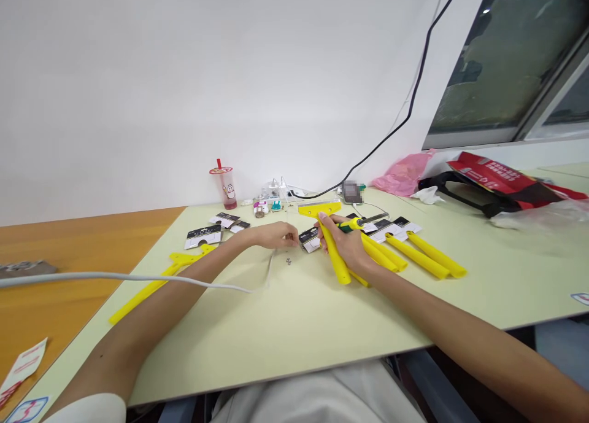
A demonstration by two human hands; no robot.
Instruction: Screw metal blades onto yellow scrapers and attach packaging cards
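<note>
My right hand (pixel 345 245) grips the handle of a yellow plastic scraper (pixel 332 242), whose wide head points to the far side of the table. A screwdriver with a green and yellow handle (pixel 352 225) sticks out past my right fingers, and I cannot tell if that hand holds it too. My left hand (pixel 275 234) hangs curled over the table, its fingertips hidden, just left of a black and white card (pixel 309 239). A few tiny screws (pixel 288 261) lie below those fingers. Several yellow scraper handles (pixel 416 256) lie to the right.
A pale green board (pixel 276 325) lies on a wooden table, with a yellow scraper part (pixel 156 285) and several cards (pixel 203 236) at left. A white cable (pixel 138 279) crosses my left arm. A drink cup (pixel 224 188), small items, and bags (pixel 492 180) stand at the back.
</note>
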